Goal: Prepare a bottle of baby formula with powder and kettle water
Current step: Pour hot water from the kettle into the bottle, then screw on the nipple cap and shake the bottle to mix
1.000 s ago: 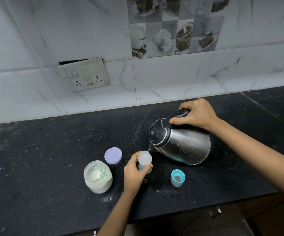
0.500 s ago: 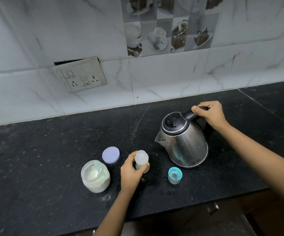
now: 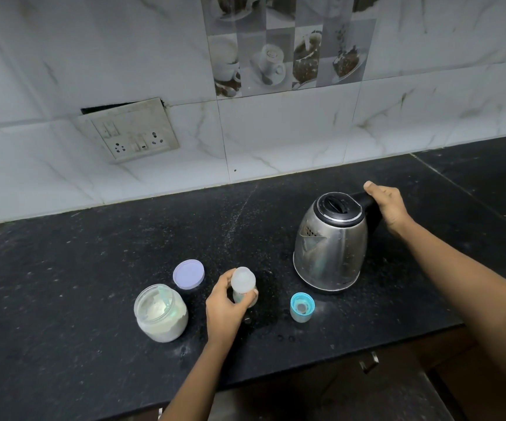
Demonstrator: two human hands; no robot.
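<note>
A small clear baby bottle (image 3: 243, 284) stands upright on the black counter, with my left hand (image 3: 224, 308) wrapped around its body. To its right a steel kettle (image 3: 330, 247) with a black lid rests upright on the counter; my right hand (image 3: 388, 208) grips its black handle. An open glass jar of white formula powder (image 3: 161, 314), with a scoop inside, sits left of the bottle. Its lilac lid (image 3: 188, 273) lies behind it. The blue bottle cap (image 3: 302, 307) lies in front of the kettle.
The black counter (image 3: 94, 268) meets a white tiled wall with a loose switch and socket plate (image 3: 130, 132). Water drops and powder specks dot the counter near the bottle. The counter's front edge (image 3: 336, 372) runs above a cabinet handle (image 3: 368, 361).
The kettle went from tilted with its spout over the bottle to upright, and now stands on the counter to the right. My left hand stayed on the bottle.
</note>
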